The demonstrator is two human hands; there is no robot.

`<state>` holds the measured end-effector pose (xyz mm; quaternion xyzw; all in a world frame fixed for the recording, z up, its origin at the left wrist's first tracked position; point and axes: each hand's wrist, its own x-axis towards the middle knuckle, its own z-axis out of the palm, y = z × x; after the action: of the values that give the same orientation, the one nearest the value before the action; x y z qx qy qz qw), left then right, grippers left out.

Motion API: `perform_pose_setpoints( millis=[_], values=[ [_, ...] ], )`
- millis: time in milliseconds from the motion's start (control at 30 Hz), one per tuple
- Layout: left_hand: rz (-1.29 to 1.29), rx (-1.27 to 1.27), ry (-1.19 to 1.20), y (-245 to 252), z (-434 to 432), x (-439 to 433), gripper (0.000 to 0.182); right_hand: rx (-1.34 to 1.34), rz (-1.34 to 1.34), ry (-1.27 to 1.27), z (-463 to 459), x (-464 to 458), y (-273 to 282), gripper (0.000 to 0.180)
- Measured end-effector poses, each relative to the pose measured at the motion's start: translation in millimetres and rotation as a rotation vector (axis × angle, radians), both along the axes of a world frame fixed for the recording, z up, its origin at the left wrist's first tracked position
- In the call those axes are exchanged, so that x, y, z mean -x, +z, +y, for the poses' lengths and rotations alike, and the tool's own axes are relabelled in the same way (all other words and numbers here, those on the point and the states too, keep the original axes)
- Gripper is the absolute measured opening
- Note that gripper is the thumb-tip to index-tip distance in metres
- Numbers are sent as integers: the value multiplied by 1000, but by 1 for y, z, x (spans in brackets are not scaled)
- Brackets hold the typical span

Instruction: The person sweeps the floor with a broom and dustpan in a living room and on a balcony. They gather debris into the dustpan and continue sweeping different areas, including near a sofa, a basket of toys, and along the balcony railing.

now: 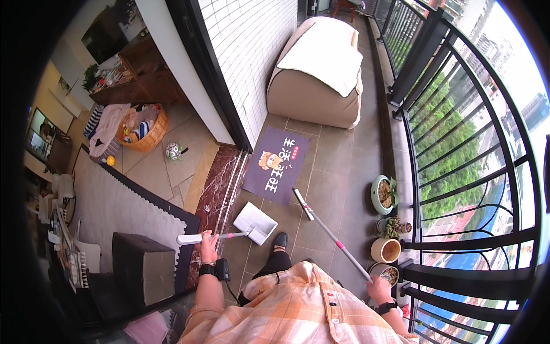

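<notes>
My left hand [209,248] grips the upper shaft of a long-handled dustpan [256,221], just below its white grip end. The white pan lies by the sliding door's track, near my shoe. In my right hand [380,289] is the grey pole of a floor squeegee or broom [327,234] with pink collars. Its narrow head [303,204] is down at the tiled floor [320,185], close to the corner of a dark doormat [278,165]. The mat bears writing and a cartoon dog. Whether the head has bristles or a blade, I cannot tell.
A covered beige sofa-like piece [316,92] stands against the white tiled wall [240,51]. Potted plants [383,195] line the black railing [462,245] at right. Left, past the marble sill [217,185], are a toy-filled wicker basket [150,135], a ball [173,151] and a dark box seat [142,266].
</notes>
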<state>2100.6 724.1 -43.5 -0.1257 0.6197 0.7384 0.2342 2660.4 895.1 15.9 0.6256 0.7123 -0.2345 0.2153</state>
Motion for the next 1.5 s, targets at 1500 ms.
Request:
perform_pose_setpoints(
  millis=[1500],
  values=[
    [-74, 186, 115, 8, -74, -28, 25, 115, -110, 1081, 208, 275, -40, 40]
  ],
)
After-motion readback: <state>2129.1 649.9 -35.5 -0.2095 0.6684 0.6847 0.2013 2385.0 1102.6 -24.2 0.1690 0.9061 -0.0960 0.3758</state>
